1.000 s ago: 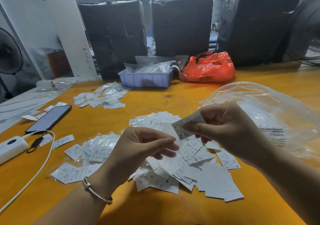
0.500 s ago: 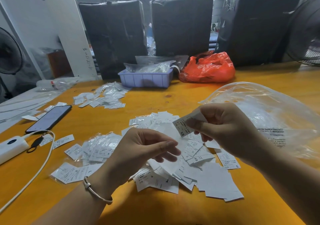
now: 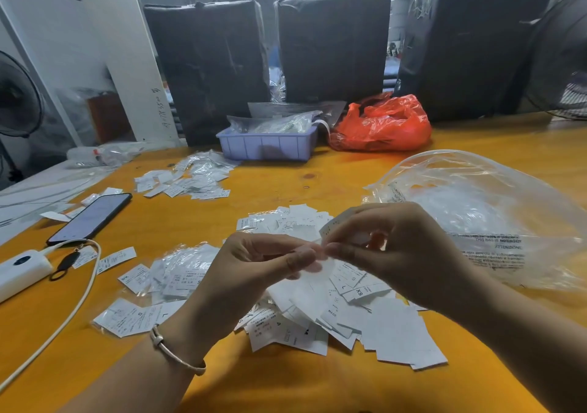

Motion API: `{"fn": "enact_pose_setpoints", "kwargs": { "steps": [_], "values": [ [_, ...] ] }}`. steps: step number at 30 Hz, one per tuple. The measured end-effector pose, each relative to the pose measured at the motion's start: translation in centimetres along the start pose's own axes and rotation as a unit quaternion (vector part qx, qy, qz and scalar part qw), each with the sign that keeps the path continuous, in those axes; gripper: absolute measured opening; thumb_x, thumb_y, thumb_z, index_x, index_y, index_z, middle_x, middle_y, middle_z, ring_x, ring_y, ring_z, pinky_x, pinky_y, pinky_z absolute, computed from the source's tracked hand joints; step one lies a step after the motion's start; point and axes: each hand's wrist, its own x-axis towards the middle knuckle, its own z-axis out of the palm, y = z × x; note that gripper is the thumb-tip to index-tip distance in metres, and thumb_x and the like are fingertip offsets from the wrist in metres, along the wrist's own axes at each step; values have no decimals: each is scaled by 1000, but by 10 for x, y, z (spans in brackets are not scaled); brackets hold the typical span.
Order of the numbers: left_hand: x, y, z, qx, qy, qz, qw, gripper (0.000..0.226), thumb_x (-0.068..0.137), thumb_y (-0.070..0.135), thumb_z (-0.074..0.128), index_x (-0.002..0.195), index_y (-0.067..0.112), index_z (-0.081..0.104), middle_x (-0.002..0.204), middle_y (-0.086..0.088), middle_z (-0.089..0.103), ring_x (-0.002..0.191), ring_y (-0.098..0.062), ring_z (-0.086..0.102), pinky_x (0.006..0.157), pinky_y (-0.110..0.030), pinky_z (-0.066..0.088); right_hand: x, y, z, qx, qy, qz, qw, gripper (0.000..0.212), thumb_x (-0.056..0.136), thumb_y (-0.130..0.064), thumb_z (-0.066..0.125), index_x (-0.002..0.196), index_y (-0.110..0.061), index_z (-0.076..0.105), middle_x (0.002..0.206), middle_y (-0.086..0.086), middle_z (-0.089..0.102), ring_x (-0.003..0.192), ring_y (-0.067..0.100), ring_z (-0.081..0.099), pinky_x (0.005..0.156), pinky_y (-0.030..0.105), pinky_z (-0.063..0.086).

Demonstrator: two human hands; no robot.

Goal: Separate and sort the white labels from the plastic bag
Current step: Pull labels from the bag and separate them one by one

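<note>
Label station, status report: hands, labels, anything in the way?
Left hand and right hand both pinching one white label above the loose pile. Clear plastic bag lies right of it. Nothing blocking; phone far left.

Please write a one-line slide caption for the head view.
Both hands, left and right, pinch one white label above the loose label pile on the yellow table.

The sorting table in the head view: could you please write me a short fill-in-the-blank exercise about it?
1. Both hands, left hand and right hand, pinch one white ____.
2. The crumpled bag beside the lilac tray is ____.
3. The phone lies to the person's ____.

Missing words: label; red; left
</note>
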Motion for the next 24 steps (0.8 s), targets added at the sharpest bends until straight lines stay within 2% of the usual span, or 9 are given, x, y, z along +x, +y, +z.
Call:
{"fn": "enact_pose_setpoints", "kwargs": {
  "steps": [4, 8, 12, 16, 18, 20, 21, 22, 24],
  "values": [
    [-1, 2, 1, 18, -33, 8, 999, 22, 84, 33, 74, 99, 18, 79, 99, -2, 78, 95, -18, 73, 74, -19, 54, 1, 6, -3, 24, 11, 20, 999, 6, 78, -16, 75, 81, -11, 77, 75, -2, 73, 60, 8, 61, 57, 14, 44],
    [-1, 2, 1, 68, 1, 20, 998, 28, 74, 36, 84, 97, 21, 79, 95, 1, 77, 94, -16, 73, 78, -22, 57, 0, 6, -2, 17, -17, 39, 999, 6, 79, -22, 75, 80, -16, 77, 75, -2, 73, 63, 8, 64, 58, 14, 47],
    [-2, 2, 1, 71, -9, 41, 997, 14, 78, 28, 75, 84, 16, 79, 81, -3, 76, 82, -18, 73, 75, -22, 56, 0, 6, 0, 23, -35, 52, 998, 12, 79, -24, 74, 83, -12, 77, 74, -3, 73, 63, 8, 65, 58, 16, 48],
    [-3, 2, 2, 65, -17, 41, 997, 14, 78, 24, 74, 85, 14, 79, 81, -4, 77, 81, -19, 73, 74, -21, 56, 2, 1, -5, 37, -36, 58, 997, 16, 77, -28, 73, 82, -13, 77, 72, -8, 72, 61, 7, 63, 56, 19, 49],
    [-2, 2, 1, 54, -10, 41, 998, 16, 75, 24, 77, 85, 12, 80, 81, -5, 77, 81, -21, 74, 74, -23, 56, 2, -2, -10, 50, 7, 52, 997, 19, 80, -28, 67, 85, -12, 76, 71, -16, 70, 61, 4, 63, 54, 14, 46],
    [-2, 2, 0, 40, -3, 41, 998, 17, 73, 23, 79, 84, 11, 81, 81, -7, 77, 81, -22, 74, 74, -24, 57, 2, -4, -16, 85, 83, 48, 992, 11, 87, -8, 64, 90, -13, 74, 71, -19, 69, 62, 4, 61, 54, 11, 44],
    [-2, 2, -1, 36, -2, 43, 998, 16, 72, 22, 80, 84, 11, 81, 82, -7, 77, 82, -23, 74, 74, -24, 57, 2, -6, -18, 87, 118, 43, 988, 20, 87, 2, 62, 93, -14, 73, 73, -17, 69, 63, 4, 61, 54, 11, 45],
    [-2, 2, -1, 34, -2, 44, 998, 15, 72, 21, 81, 84, 11, 81, 84, -7, 77, 84, -22, 74, 74, -24, 57, 1, -8, -20, 77, 138, 29, 987, 25, 88, 4, 61, 98, -16, 72, 74, -14, 69, 65, 5, 62, 55, 12, 46],
    [-3, 2, 0, 35, -5, 46, 998, 14, 72, 21, 81, 84, 14, 81, 87, -6, 78, 87, -22, 75, 75, -24, 57, -2, -15, -21, 30, 152, -7, 988, 29, 88, -5, 62, 113, -19, 65, 83, -13, 67, 74, 5, 64, 58, 16, 52]
  ]
}}
